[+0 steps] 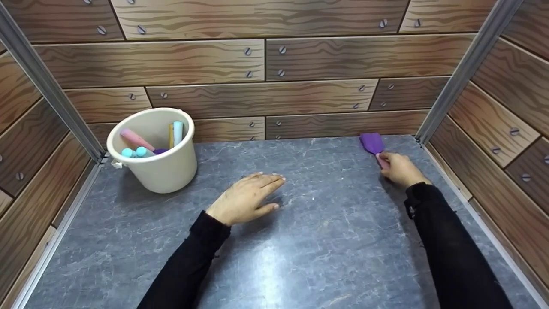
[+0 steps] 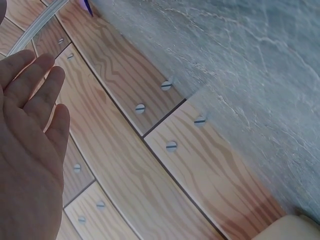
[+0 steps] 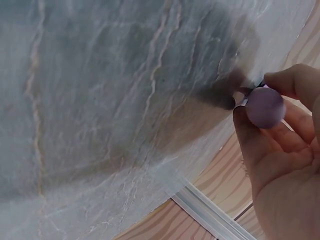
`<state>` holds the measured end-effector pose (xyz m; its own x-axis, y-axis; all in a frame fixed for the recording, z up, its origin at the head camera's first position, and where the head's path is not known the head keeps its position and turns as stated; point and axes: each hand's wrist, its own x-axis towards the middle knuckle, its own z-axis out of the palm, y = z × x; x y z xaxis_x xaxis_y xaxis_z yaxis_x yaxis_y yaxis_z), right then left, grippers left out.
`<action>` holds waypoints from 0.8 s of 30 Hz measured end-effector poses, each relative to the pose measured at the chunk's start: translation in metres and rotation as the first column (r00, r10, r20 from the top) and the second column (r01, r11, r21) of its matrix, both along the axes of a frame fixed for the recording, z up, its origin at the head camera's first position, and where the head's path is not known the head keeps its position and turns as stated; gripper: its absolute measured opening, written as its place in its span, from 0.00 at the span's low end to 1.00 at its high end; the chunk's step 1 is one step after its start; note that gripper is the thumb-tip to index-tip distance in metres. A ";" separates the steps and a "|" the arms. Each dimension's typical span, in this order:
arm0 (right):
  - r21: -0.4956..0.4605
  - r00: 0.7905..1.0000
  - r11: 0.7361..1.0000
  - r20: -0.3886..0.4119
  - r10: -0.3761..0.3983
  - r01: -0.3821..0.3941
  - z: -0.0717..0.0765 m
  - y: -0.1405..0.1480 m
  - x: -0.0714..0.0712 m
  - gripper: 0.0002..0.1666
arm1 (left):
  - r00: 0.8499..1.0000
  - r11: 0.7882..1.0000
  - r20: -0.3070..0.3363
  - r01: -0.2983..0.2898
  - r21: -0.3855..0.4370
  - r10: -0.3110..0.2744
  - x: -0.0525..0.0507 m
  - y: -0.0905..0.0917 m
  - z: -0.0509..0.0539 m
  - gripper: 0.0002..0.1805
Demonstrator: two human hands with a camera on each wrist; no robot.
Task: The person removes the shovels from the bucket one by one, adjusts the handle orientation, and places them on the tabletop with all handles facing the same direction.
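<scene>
Though flat-bladed, spatula (image 1: 372, 143) w/ rnd-end hndl (image 3: 266, 108)

Lab, perhaps: wood-print walls (image 1: 206, 64), metal corner posts (image 1: 461, 79).

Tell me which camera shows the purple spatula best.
Head view: the purple spatula shows blade and handle together. Right wrist: mainly the handle's round end. Left wrist: a purple sliver at the edge, probably its blade.

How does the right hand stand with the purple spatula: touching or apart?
Touching: the head view shows the right hand pinching the pink handle of the purple spatula.
</scene>
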<state>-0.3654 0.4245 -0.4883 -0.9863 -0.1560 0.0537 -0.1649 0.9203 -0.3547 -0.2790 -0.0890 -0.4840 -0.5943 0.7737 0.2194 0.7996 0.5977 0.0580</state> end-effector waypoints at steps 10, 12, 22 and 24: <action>-0.046 0.999 0.998 0.034 -0.039 0.040 0.008 -0.011 -0.001 0.37 | 0.998 0.999 0.037 -0.043 0.025 0.042 -0.001 -0.006 0.006 0.41; -0.055 0.999 0.998 0.024 -0.034 0.035 0.010 -0.015 -0.003 0.37 | 0.998 0.998 0.030 -0.055 0.035 0.054 -0.002 -0.009 0.007 0.41; 0.011 0.999 1.000 -0.038 0.023 -0.023 0.024 -0.048 0.002 0.42 | 0.989 0.988 0.059 -0.137 0.077 0.133 -0.006 -0.022 0.017 0.42; 0.035 0.999 0.999 -0.040 0.024 -0.023 0.027 -0.055 0.004 0.43 | 0.986 0.985 0.064 -0.157 0.078 0.152 -0.005 -0.024 0.019 0.43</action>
